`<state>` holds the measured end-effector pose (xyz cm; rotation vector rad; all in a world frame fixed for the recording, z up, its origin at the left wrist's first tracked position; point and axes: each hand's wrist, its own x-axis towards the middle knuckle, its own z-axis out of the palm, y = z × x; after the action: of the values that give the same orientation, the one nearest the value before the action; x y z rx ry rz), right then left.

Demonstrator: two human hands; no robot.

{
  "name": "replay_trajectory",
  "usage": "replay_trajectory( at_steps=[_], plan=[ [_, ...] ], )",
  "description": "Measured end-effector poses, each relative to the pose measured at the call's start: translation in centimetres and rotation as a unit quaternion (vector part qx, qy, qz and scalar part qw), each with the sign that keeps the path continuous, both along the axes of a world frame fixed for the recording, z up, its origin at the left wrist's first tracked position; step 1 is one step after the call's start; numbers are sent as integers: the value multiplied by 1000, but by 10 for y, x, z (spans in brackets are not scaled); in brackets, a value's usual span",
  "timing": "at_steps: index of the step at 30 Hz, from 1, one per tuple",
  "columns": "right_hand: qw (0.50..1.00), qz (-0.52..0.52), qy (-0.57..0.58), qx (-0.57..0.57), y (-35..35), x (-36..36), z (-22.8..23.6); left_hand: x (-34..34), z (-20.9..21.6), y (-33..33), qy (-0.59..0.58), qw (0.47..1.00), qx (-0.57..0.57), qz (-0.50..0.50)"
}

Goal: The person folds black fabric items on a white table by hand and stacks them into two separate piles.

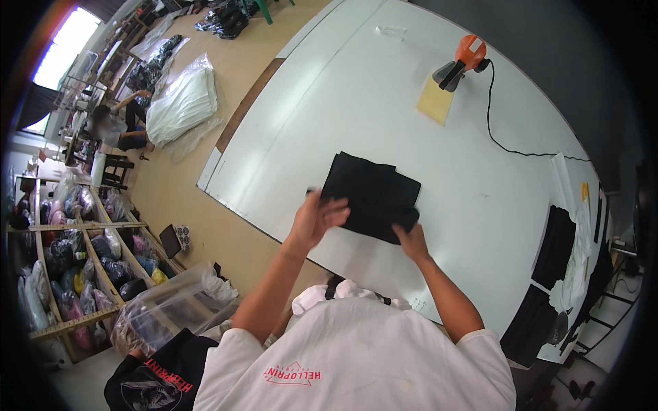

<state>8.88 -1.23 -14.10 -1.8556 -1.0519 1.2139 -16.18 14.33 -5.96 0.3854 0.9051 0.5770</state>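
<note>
A dark stack of folded black fabric [373, 195] lies on the white table in front of me. Its near right corner is lifted a little, and my right hand [412, 241] grips it there, with some fingers hidden by the cloth. My left hand [317, 220] is at the left edge of the fabric, fingers spread and slightly blurred, holding nothing that I can see. A small dark bit shows by its upper fingertip; I cannot make out what it is.
An orange tool with a black cord [471, 55] stands on a yellow pad [434, 101] at the table's far right. More black fabric pieces [554, 246] and crumpled white material [570, 281] lie along the right edge. Wooden bins of bagged goods [82, 250] stand left; a person sits beyond.
</note>
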Motion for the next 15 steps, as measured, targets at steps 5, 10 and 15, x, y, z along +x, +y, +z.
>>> replay_trajectory(
  at_steps=[5,10,15],
  plan=[
    [952,-226,203,-25,38,22,-42,62,-53,31,355,816,435,-136],
    [963,-197,183,17,39,16,-33,71,-64,-12,428,589,636,-254],
    [970,-190,124,87,23,8,-37,81,-74,-12,438,519,674,-291]
  ],
)
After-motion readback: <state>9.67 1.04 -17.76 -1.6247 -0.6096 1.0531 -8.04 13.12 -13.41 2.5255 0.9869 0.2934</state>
